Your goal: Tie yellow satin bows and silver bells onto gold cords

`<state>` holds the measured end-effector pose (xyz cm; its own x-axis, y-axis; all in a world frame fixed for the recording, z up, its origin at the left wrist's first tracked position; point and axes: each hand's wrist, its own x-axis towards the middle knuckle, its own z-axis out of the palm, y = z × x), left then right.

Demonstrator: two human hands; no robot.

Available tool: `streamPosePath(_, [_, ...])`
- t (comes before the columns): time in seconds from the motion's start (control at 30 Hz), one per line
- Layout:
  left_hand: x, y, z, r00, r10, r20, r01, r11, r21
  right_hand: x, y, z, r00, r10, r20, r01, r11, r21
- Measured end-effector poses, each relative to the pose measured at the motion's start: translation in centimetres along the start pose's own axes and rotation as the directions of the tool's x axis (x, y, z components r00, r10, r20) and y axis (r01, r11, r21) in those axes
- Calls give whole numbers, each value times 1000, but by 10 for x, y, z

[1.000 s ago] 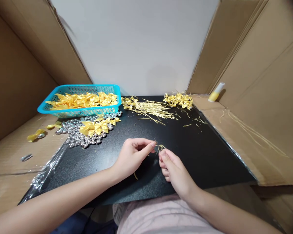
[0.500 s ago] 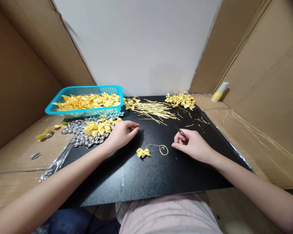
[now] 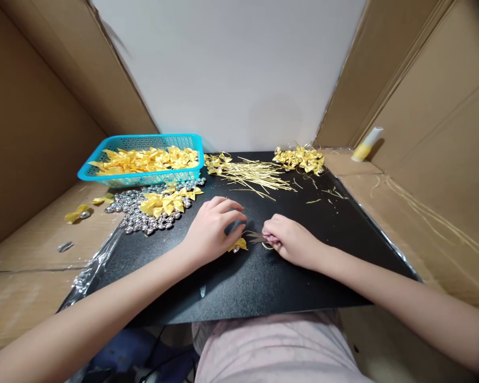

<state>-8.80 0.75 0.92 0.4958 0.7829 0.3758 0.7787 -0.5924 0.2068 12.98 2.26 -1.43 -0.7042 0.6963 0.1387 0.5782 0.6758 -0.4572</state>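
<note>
My right hand [image 3: 289, 238] is closed around the handles of small scissors [image 3: 257, 238], whose parted blades point left. Close to the blade tips lies a yellow ribbon bow [image 3: 239, 244] with a silver bead, partly covered by my left hand [image 3: 219, 229]. That hand hovers over the bow with thumb and fingers apart, and nothing shows between them. A loop of thin yellow cord [image 3: 267, 246] shows under the scissors, beside my right knuckles.
Behind my hands lie cut yellow cords [image 3: 259, 176] and a pile of beaded bows [image 3: 301, 159]. At the left, a blue basket [image 3: 141, 177] holds yellow bows, with silver beads [image 3: 130, 210] in front. A white-and-yellow cone [image 3: 367, 143] stands at right.
My left hand has moved right and nearer, from beside the bead pile to over the bow. My right hand has moved left, bringing the scissors blades to the bow's cord.
</note>
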Motion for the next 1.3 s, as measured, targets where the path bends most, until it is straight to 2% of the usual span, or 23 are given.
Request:
streamPosePath(0.1, [-2, -10, 3, 1000, -19, -15, 18, 997, -79, -2, 1, 1, 1000, -20, -2, 20, 995, 94])
streamPosePath(0.17, [-3, -12, 2, 999, -22, -30, 18, 992, -125, -3, 1, -2, 999, 31, -34, -23, 975, 223])
streamPosePath(0.27, [-4, -5, -2, 1000, 8, -29, -12, 990, -138, -3, 3, -11, 990, 116, -78, -76, 914, 399])
streamPosePath(0.33, [-2, 5, -5, 997, 66, 32, -63, 993, -98, -1, 8, -18, 984, 153, -95, -98, 900, 426])
streamPosePath(0.43, [5, 23, -3, 972, 131, 198, -131, 991, -12, 2, 25, -27, 963, 234, -136, -191, 943, 273])
streamPosePath(0.5, [12, 31, 2, 951, 124, 282, -139, 990, 32, 2, 40, -31, 935, 313, -168, -306, 950, 69])
streamPosePath(0.57, [18, 35, 6, 941, 94, 324, -118, 992, 55, 1, 53, -33, 921, 347, -177, -373, 917, -141])
streamPosePath(0.63, [23, 35, 7, 931, 60, 359, -88, 994, 63, -1, 63, -32, 936, 314, -159, -348, 891, -290])
streamPosePath(0.7, [27, 35, 7, 917, 41, 397, -77, 994, 73, -2, 70, -30, 957, 253, -145, -288, 893, -345])
streamPosePath(0.9, [25, 38, 8, 901, 84, 426, -171, 970, 171, 0, 83, -21, 966, 187, -178, -222, 954, -203])
streamPosePath(1.1, [24, 38, 7, 889, 121, 442, -241, 944, 226, -1, 84, -20, 956, 203, -210, -242, 954, -176])
streamPosePath(1.2, [30, 32, -5, 891, 109, 442, -186, 973, 136, -3, 73, -24, 946, 185, -267, -227, 964, -137])
streamPosePath(1.3, [36, 25, -20, 890, 142, 434, -143, 989, -31, -6, 50, -30, 952, 53, -301, -61, 998, -19])
